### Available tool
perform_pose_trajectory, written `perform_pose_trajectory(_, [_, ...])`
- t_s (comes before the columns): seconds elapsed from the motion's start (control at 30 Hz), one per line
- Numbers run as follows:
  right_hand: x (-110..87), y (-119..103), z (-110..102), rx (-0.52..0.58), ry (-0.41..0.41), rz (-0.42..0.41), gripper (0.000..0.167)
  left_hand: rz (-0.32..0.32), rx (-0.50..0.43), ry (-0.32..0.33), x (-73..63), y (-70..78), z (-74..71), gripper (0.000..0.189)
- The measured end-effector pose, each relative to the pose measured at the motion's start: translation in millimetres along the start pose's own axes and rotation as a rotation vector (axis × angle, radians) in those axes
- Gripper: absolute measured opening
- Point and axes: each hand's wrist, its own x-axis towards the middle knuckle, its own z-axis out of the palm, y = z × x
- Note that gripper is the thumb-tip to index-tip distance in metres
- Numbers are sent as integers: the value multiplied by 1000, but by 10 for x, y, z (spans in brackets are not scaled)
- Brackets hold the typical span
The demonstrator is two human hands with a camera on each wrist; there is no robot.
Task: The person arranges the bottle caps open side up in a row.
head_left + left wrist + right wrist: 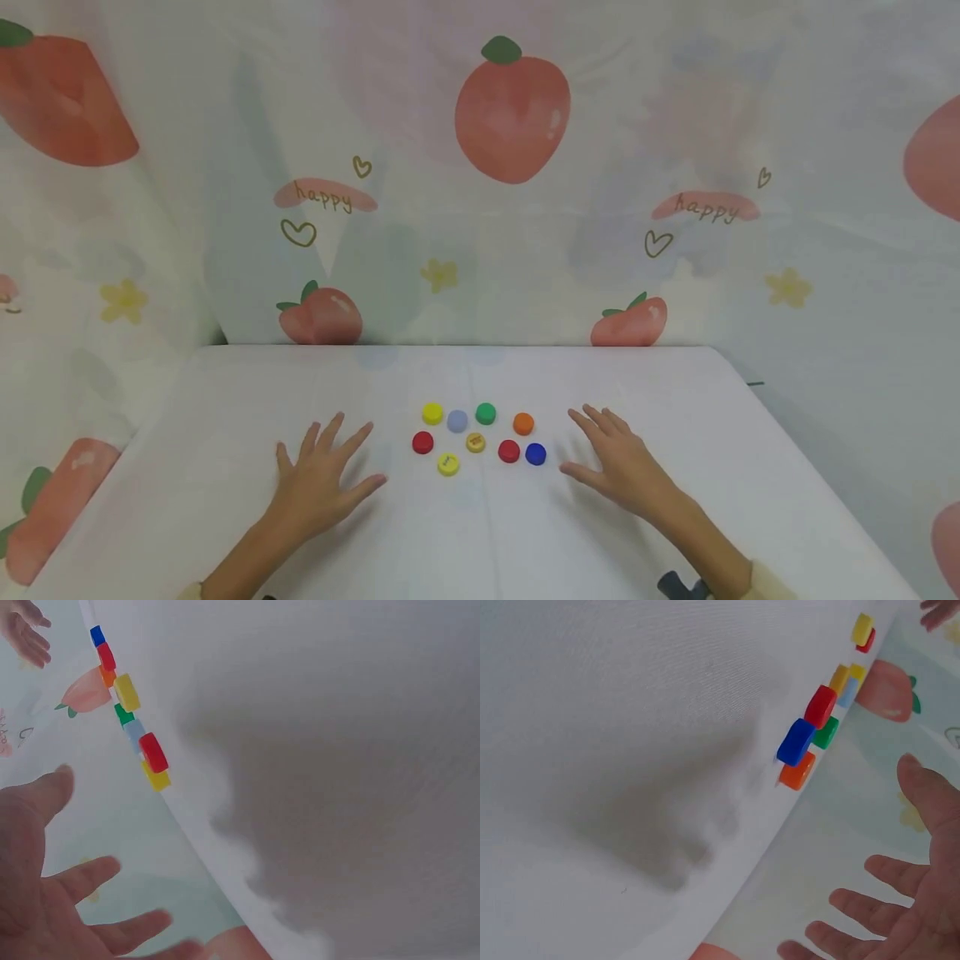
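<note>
Several round plastic bottle caps lie loosely grouped on the white table. At the back are a yellow cap, a light blue cap, a green cap and an orange cap. Nearer sit a red cap, a golden-yellow cap, another red cap, a blue cap and a yellow cap with dark print. To their left my left hand hovers with spread fingers, holding nothing. On their right my right hand is likewise spread and empty, above the tabletop.
Behind the table hangs a pale cloth backdrop printed with peaches, flowers and the word "happy". It continues along the left and right sides. A dark object shows beside the right forearm at the bottom edge.
</note>
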Motion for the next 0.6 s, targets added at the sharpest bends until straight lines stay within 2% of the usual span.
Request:
perform_pose_trajectory(0.23, [107,-100,63,87,-41,67,73,55,-4,23,33,42,11,63])
perform_pose_trajectory(0.4, [139,-180,125,112,-75,99,73,50,-10,-4,41,81,-1,61])
perform_pose_trajectory(0.6, [190,-293,166,130,-84,84,70,40,-16,0,43,108,-26,57])
